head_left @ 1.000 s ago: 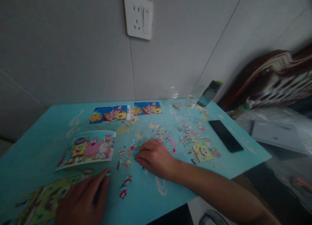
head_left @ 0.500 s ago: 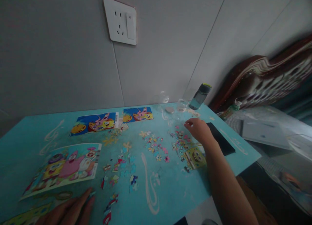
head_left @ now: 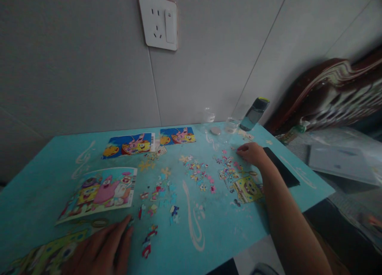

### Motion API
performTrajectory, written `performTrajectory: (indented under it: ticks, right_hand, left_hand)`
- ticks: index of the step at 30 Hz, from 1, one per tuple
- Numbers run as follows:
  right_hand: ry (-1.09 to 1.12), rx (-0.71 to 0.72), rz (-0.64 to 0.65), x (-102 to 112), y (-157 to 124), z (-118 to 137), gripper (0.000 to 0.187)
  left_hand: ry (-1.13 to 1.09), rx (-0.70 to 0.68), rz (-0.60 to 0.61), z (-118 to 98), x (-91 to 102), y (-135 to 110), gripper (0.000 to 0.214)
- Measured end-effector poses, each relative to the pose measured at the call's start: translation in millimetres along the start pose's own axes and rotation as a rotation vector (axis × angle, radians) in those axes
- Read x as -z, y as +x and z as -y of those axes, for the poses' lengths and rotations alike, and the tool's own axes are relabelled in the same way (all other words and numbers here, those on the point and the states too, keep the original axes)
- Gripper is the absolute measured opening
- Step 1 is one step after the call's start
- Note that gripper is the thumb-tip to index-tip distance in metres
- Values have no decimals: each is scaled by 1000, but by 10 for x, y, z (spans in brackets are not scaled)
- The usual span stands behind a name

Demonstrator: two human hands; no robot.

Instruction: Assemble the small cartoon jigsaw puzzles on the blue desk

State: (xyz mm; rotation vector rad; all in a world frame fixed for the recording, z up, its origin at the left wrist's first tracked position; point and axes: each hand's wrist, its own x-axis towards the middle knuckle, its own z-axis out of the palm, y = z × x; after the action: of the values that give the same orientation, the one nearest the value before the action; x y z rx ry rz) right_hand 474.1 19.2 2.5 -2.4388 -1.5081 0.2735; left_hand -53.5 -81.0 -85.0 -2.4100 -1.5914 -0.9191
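Note:
My right hand (head_left: pixel 253 153) reaches to the far right of the turquoise table (head_left: pixel 221 235), its fingers curled down on a scatter of small puzzle pieces (head_left: pixel 228 165); whether it holds one I cannot make out. Just below it lies a joined yellow cartoon puzzle part (head_left: pixel 248 188). My left hand (head_left: pixel 101 249) lies flat at the near left edge, fingers stretched out, beside a partly built yellow puzzle (head_left: pixel 44 255). More loose pieces (head_left: pixel 158 193) lie in the middle.
A cartoon picture card (head_left: pixel 100 192) lies at the left, two blue cards (head_left: pixel 149 142) by the wall. A black phone (head_left: pixel 282 171) lies next to my right hand. A bottle (head_left: pixel 253 114) and small clear cups (head_left: pixel 210 116) stand at the back right. A wall socket (head_left: pixel 160 22) is above.
My right hand left the middle pieces and moved to the far right cluster by the phone, then lowered onto it. My left hand stayed flat at the near edge.

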Motion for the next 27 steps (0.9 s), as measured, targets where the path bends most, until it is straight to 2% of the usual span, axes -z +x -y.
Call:
performTrajectory:
  ticks: [3, 8, 13, 20, 23, 25, 27]
  right_hand:
    - [34, 0, 15, 2, 8, -34, 25]
    - [67, 14, 6, 11, 24, -27, 26]
    - [96, 64, -17, -10, 54, 42, 22]
    - [195, 98, 26, 48, 18, 64, 26]
    - [351, 208, 69, 64, -173, 366, 28]
    - [426, 331, 188, 20, -430, 731, 28]
    - [459, 529, 339, -67, -764, 1145, 24]
  left_hand:
    - [128, -54, 36, -126, 62, 27, 34]
    - [142, -11, 104, -259, 138, 63, 34]
    - [124, -9, 106, -281, 157, 65, 33]
    - [125, 39, 103, -375, 185, 111, 33]
    - [110, 66, 105, -463, 219, 152, 28]
    - [102, 86, 111, -515, 241, 181, 26]
    - [96, 93, 100, -555, 259, 204, 24]
